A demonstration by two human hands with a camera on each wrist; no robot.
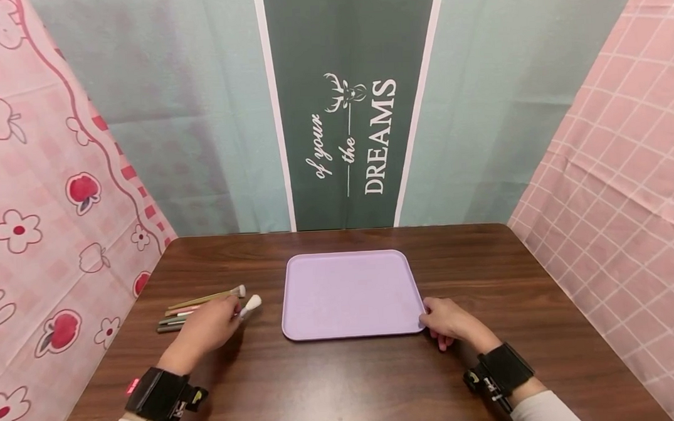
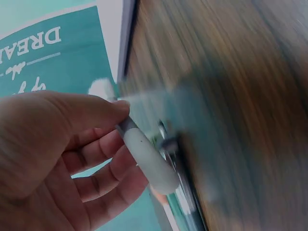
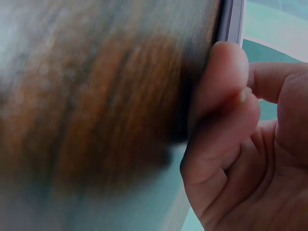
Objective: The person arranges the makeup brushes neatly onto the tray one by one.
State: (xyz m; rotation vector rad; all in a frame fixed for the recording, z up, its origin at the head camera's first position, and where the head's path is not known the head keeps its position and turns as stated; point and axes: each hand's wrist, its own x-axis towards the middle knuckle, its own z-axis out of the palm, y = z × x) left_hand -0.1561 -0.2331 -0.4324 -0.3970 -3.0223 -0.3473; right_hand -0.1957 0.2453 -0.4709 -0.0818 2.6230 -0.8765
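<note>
At the left side of the wood-grained table [image 1: 344,386], your left hand [image 1: 213,322] pinches a brush [image 1: 253,304] between thumb and curled fingers, the grip falling on its dark collar. The brush has a soft, rounded white tuft and a thick, pale, smooth handle with a blunt, rounded end. A slim gold-toned brush [image 1: 205,300] with pale bristles lies just beyond your hand, and further handles [image 1: 169,329], pinkish, green and dark, lie beside and below it.

At the right near corner of the tray [image 1: 349,291], your right hand [image 1: 446,319] is closed on the rim, fingers bent with little gap between them. The tray is a smooth, matte lilac rectangle with rounded corners and a low raised lip; it lies flat near the middle of the table.

Your left hand covers part of the brush group, so you cannot be given a reliable count. In the left wrist view the wood surface is streaked and the tuft is soft-edged. In the right wrist view only a narrow strip of tray rim shows, your thumb tip is hidden behind the fingers, and the table surface is blurred.
</note>
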